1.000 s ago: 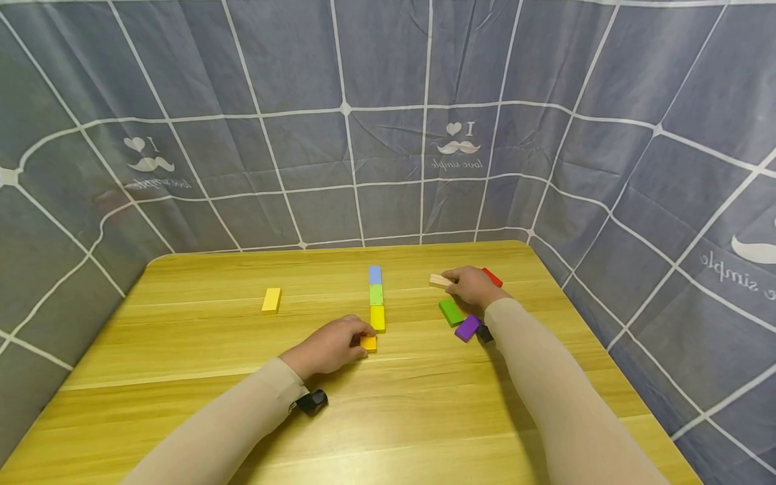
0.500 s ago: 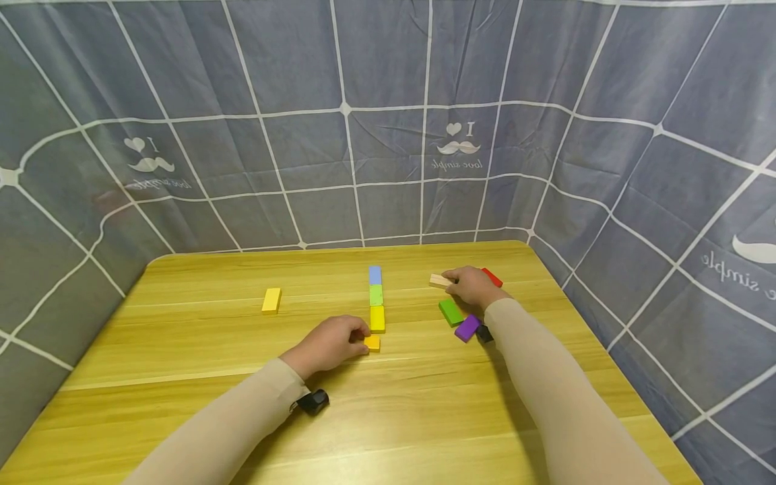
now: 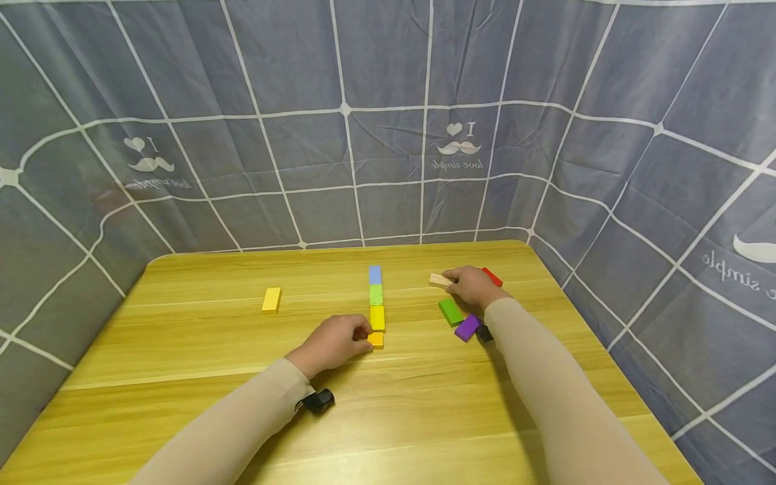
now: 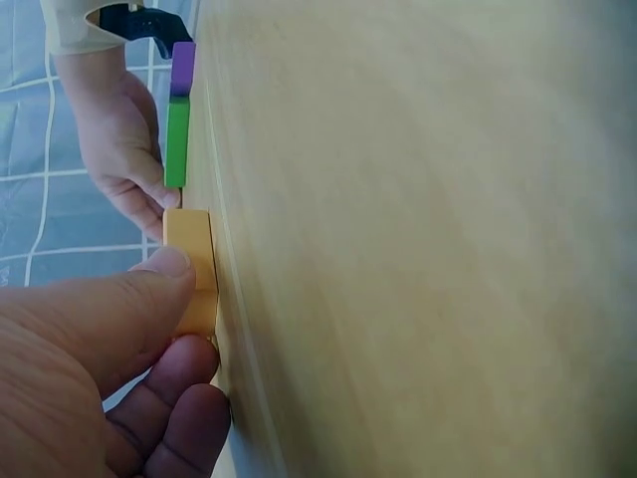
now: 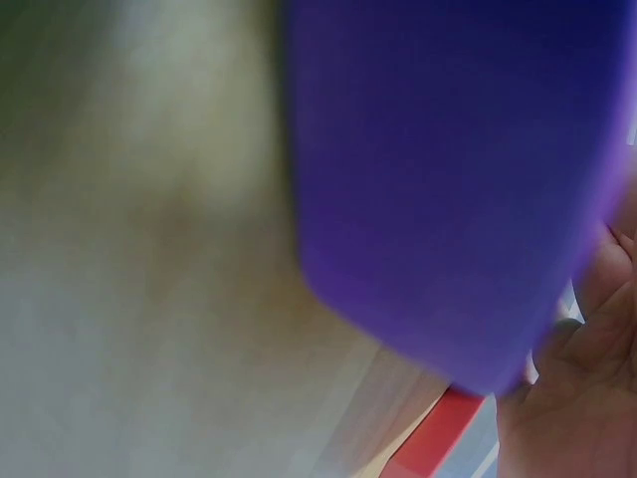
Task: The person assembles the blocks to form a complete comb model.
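Head view: left hand pinches orange block, seemingly against near end of yellow row block; right hand pinches wooden block, beyond and rightward. Step seems end-to-end alignment; next move likely calls for gentle release.

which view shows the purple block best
The head view: there the purple block looks sharp and nearly whole from above. The right wrist view shows it large, but blurred and cut off by the frame; the left wrist view shows it small and edge-on.
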`<state>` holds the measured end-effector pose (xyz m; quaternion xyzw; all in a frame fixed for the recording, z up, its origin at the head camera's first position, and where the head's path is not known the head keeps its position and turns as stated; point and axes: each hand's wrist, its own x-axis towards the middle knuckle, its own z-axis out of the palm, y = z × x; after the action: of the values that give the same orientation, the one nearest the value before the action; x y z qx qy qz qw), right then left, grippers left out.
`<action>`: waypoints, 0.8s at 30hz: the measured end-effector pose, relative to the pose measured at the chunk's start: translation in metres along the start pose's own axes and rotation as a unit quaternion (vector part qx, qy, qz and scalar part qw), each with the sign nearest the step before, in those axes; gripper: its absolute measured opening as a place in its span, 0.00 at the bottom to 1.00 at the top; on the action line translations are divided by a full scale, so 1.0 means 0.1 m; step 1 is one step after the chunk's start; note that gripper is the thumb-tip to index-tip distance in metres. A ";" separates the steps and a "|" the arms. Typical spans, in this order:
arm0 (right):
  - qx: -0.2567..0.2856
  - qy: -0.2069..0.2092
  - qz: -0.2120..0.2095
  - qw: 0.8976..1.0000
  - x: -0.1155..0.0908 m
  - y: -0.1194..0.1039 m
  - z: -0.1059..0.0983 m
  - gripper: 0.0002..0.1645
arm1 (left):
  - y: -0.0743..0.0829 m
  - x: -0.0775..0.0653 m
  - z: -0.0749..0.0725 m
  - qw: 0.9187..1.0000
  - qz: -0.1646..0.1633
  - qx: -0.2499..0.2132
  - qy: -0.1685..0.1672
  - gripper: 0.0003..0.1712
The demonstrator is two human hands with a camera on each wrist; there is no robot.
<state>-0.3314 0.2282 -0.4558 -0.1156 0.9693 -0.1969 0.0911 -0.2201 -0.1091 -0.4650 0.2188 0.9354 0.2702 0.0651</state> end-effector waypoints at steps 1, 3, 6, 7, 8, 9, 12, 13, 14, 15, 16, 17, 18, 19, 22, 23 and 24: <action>0.002 0.000 0.001 1.000 0.00 0.00 0.00 0.29 | 0.00 0.00 0.00 1.000 0.000 0.000 0.000 0.11; 0.006 -0.001 0.003 1.000 0.00 0.00 -0.01 0.29 | 0.00 0.01 0.01 1.000 -0.001 0.000 0.001 0.11; 0.002 -0.001 -0.001 1.000 0.00 0.01 -0.01 0.29 | 0.01 0.01 0.01 1.000 -0.001 -0.002 0.002 0.10; 0.001 -0.001 -0.002 1.000 0.01 0.01 -0.01 0.29 | 0.01 0.01 0.01 1.000 -0.002 -0.002 0.002 0.10; -0.001 -0.001 -0.003 1.000 0.01 0.02 0.00 0.29 | 0.01 0.01 0.01 1.000 -0.001 -0.002 0.002 0.10; -0.003 0.000 -0.004 1.000 0.02 0.02 0.00 0.29 | 0.01 0.01 0.02 1.000 -0.001 -0.001 0.002 0.10; -0.004 0.003 -0.007 1.000 0.02 0.03 0.01 0.28 | 0.02 0.02 0.02 1.000 -0.001 -0.001 0.003 0.11; -0.003 0.005 -0.009 1.000 0.02 0.03 0.01 0.28 | 0.02 0.02 0.02 1.000 -0.001 -0.001 0.003 0.11; -0.003 0.006 -0.009 1.000 0.02 0.03 0.01 0.28 | 0.03 0.02 0.02 1.000 -0.001 -0.002 0.003 0.11; -0.002 0.006 -0.009 1.000 0.02 0.03 0.01 0.28 | 0.03 0.02 0.02 1.000 -0.002 -0.002 0.003 0.11; -0.001 0.007 -0.009 1.000 0.02 0.03 0.01 0.28 | 0.03 0.02 0.01 1.000 -0.002 -0.002 0.003 0.11; 0.000 0.006 -0.008 1.000 0.02 0.03 0.01 0.28 | 0.03 0.02 0.01 1.000 -0.003 -0.002 0.002 0.11; -0.001 0.006 -0.008 1.000 0.01 0.03 0.01 0.28 | 0.03 0.02 0.01 1.000 -0.003 -0.002 0.002 0.11; -0.001 0.005 -0.007 1.000 0.01 0.02 0.01 0.28 | 0.04 0.02 0.01 1.000 -0.003 -0.002 0.002 0.11; -0.006 0.006 -0.006 1.000 0.01 0.02 0.01 0.28 | 0.04 0.02 0.01 1.000 0.000 -0.002 0.003 0.11; -0.008 0.006 -0.005 1.000 0.00 0.02 0.01 0.28 | 0.04 0.02 0.01 1.000 0.001 -0.002 0.003 0.11; -0.009 0.006 -0.005 1.000 0.00 0.01 0.01 0.28 | 0.05 0.02 0.01 1.000 0.002 -0.002 0.004 0.11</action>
<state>-0.3317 0.2288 -0.4573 -0.1204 0.9709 -0.1894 0.0834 -0.2200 -0.1044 -0.4632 0.2192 0.9348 0.2727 0.0611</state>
